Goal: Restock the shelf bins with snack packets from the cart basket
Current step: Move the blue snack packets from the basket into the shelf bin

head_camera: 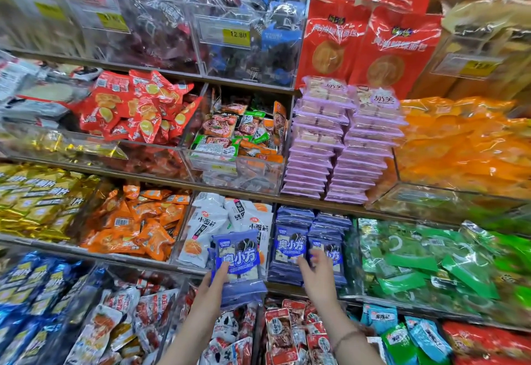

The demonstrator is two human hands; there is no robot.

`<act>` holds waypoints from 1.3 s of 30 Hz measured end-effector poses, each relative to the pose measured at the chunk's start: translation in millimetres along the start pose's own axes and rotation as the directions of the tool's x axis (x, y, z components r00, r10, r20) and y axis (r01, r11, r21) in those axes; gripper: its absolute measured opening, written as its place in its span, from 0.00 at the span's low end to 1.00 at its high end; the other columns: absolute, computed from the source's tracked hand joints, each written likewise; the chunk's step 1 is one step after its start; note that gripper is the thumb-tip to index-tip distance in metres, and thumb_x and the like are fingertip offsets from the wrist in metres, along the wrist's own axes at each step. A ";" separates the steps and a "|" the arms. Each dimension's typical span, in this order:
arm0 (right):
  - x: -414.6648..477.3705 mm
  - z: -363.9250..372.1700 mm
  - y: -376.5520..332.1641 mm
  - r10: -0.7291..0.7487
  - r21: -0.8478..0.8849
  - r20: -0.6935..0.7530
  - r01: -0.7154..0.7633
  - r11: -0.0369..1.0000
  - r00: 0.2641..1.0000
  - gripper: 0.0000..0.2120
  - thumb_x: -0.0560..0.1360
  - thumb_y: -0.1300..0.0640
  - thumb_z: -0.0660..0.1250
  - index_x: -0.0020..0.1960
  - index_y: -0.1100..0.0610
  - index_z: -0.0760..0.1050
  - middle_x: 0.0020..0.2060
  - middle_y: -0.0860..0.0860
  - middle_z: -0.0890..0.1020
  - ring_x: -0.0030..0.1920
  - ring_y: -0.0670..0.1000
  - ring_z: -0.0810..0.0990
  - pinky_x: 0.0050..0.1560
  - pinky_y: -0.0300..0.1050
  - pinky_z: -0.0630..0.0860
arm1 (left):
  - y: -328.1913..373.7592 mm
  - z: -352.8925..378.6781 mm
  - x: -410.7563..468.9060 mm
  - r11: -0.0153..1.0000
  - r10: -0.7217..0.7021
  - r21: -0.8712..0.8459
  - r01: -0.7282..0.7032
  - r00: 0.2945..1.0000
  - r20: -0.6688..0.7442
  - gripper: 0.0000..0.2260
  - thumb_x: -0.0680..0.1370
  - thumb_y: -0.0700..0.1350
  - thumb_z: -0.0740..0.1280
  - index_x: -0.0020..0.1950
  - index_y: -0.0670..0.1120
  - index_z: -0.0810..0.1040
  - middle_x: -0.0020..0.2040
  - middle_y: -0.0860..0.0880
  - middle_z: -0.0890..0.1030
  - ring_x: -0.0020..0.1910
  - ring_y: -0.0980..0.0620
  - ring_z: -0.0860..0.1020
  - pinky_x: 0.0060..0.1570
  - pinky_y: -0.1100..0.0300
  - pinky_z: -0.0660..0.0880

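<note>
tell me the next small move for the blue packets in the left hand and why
Probably shift the blue packets in the left hand rightward onto the matching blue stacks, which the right hand touches. The print is the same, and the held pile now sits in front of the white packets.

You face a shelving unit point(161, 178) that fills your whole view, its brown boards stepping down in tiers and sloping away to your left. Yellow price labels point(238, 34) sit in clear holders along the upper tier. To your upper right stand tall red bags point(336, 46). Below them are lilac stacks point(330, 140), with orange packs point(459, 146) just beside them. Gold packets point(34, 201) crowd the left edge and green packets point(431, 264) lie lower right. The light is bright and even, and it glares off the clear plastic and foil.
</note>
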State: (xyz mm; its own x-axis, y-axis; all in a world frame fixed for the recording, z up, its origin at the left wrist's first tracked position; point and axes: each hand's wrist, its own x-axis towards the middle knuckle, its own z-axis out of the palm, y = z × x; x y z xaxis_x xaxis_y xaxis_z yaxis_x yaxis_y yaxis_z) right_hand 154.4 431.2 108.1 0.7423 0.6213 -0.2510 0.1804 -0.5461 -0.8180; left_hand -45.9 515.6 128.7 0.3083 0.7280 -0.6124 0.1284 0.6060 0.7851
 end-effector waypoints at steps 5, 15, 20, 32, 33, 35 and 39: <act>-52.7 12.8 -23.1 -0.096 0.179 0.385 0.027 0.983 0.918 0.08 0.76 0.44 0.63 0.50 0.47 0.73 0.47 0.44 0.78 0.44 0.39 0.77 0.42 0.30 0.70 | -7.6 6.8 6.1 1.000 -0.030 0.000 0.030 0.996 0.082 0.28 0.78 0.65 0.52 0.71 0.50 0.70 0.65 0.43 0.77 0.64 0.41 0.75 0.68 0.40 0.65; -61.7 8.7 -6.8 0.133 0.603 0.218 -0.241 0.761 0.967 0.12 0.72 0.50 0.69 0.56 0.48 0.77 0.44 0.53 0.82 0.42 0.51 0.76 0.46 0.46 0.71 | -13.3 2.6 7.1 0.995 0.017 0.095 -0.017 1.000 0.004 0.24 0.81 0.54 0.58 0.76 0.50 0.60 0.75 0.47 0.64 0.71 0.43 0.65 0.70 0.45 0.61; -41.0 -14.3 13.2 0.313 0.807 0.067 -0.236 0.541 0.948 0.11 0.76 0.56 0.66 0.58 0.50 0.75 0.34 0.51 0.77 0.31 0.48 0.73 0.33 0.43 0.70 | -13.9 -7.0 10.4 1.000 0.003 0.028 -0.002 1.000 -0.020 0.25 0.80 0.56 0.59 0.76 0.51 0.60 0.75 0.47 0.64 0.71 0.42 0.65 0.69 0.39 0.62; -3.4 -19.7 42.7 0.648 0.961 0.089 -0.237 0.145 0.757 0.20 0.80 0.60 0.59 0.71 0.62 0.65 0.66 0.55 0.73 0.63 0.52 0.74 0.67 0.45 0.70 | -13.6 -5.3 5.4 1.000 -0.009 -0.023 0.009 1.000 -0.008 0.23 0.81 0.53 0.58 0.76 0.49 0.62 0.73 0.46 0.68 0.69 0.43 0.68 0.68 0.42 0.64; -4.5 -20.0 41.8 0.644 0.967 0.120 -0.235 0.096 0.756 0.21 0.81 0.60 0.57 0.72 0.63 0.63 0.69 0.56 0.70 0.67 0.54 0.71 0.69 0.46 0.67 | -13.1 -5.9 4.2 0.999 -0.009 -0.031 0.009 1.000 -0.005 0.23 0.82 0.53 0.58 0.75 0.49 0.63 0.72 0.46 0.69 0.68 0.43 0.69 0.67 0.43 0.64; -8.9 -19.2 46.1 0.626 0.954 0.111 -0.260 0.152 0.772 0.20 0.81 0.59 0.55 0.71 0.65 0.64 0.69 0.60 0.70 0.68 0.58 0.70 0.69 0.47 0.66 | -13.6 -7.4 4.2 0.999 0.000 -0.040 0.000 1.000 0.003 0.22 0.82 0.52 0.58 0.75 0.49 0.64 0.70 0.45 0.71 0.67 0.42 0.71 0.67 0.43 0.65; -17.6 -22.1 49.1 0.597 0.931 0.171 -0.327 0.162 0.784 0.21 0.80 0.62 0.59 0.72 0.63 0.63 0.69 0.60 0.69 0.68 0.57 0.70 0.69 0.49 0.68 | -13.2 -5.7 3.4 0.998 0.008 -0.070 -0.005 1.000 0.030 0.24 0.81 0.52 0.61 0.75 0.48 0.62 0.73 0.47 0.67 0.68 0.44 0.69 0.66 0.46 0.66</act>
State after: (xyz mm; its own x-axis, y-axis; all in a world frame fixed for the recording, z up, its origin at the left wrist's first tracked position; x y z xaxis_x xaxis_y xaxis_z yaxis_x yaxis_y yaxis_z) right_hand 164.5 381.0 83.8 0.5790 0.2571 -0.7738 -0.8143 0.2317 -0.5323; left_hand -51.9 511.9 115.7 0.3378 0.7224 -0.6033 0.0605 0.6230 0.7799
